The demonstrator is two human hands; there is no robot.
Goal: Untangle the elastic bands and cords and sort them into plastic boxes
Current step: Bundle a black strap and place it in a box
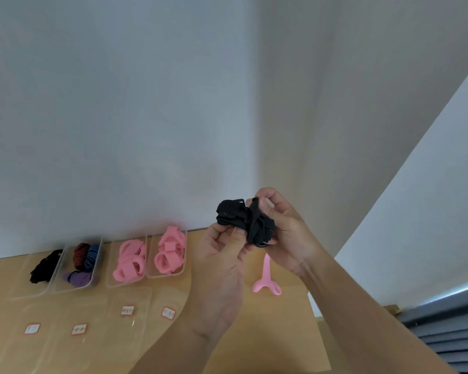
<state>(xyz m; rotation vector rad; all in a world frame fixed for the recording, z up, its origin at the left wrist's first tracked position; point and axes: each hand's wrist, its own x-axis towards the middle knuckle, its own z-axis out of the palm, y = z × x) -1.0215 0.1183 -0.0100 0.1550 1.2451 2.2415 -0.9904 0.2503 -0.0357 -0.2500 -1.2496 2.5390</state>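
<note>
A tangled bundle of black elastic bands (243,221) is held up in the air above the table, in front of the wall. My left hand (222,268) pinches its lower left part between thumb and fingers. From the right, my right hand (287,233) grips the bundle's top and right side. Several clear plastic boxes stand in a row along the wall: one with black bands (45,267), one with striped and purple bands (83,261), and two with pink bands (130,261) (170,253).
A loose pink band (266,279) lies on the wooden table (268,333) below my hands. Clear lids with small labels (127,310) lie in front of the boxes. A white board leans at the right, and the table's edge is near it.
</note>
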